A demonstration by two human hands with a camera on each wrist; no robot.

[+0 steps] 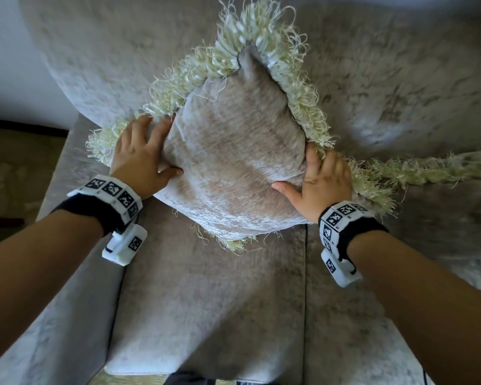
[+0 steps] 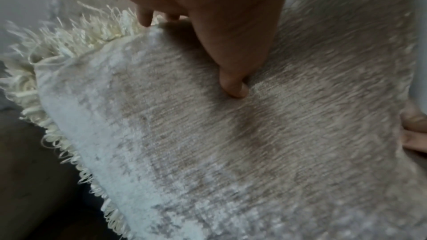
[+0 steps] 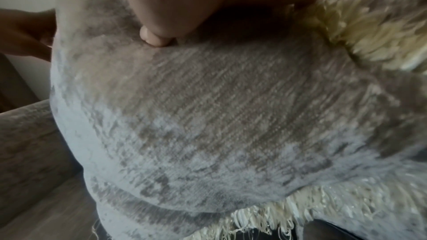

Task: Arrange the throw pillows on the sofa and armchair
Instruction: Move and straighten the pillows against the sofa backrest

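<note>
A beige-grey throw pillow (image 1: 233,151) with a cream fringe stands on one corner on the sofa seat (image 1: 206,301) and leans toward the backrest (image 1: 109,51). My left hand (image 1: 142,154) grips its left corner, thumb pressed into the front face and fingers round the fringed edge. At the opposite corner my right hand (image 1: 322,179) holds it the same way. The left wrist view shows the pillow (image 2: 208,143) dented by my thumb (image 2: 233,83). In the right wrist view my right thumb (image 3: 157,37) digs into the pillow (image 3: 219,116).
The fringe of a second pillow (image 1: 428,168) pokes out at the right, lying against the backrest. The sofa's left armrest (image 1: 67,273) runs beside the seat, with floor (image 1: 11,176) beyond it. A seam (image 1: 306,287) divides two seat cushions.
</note>
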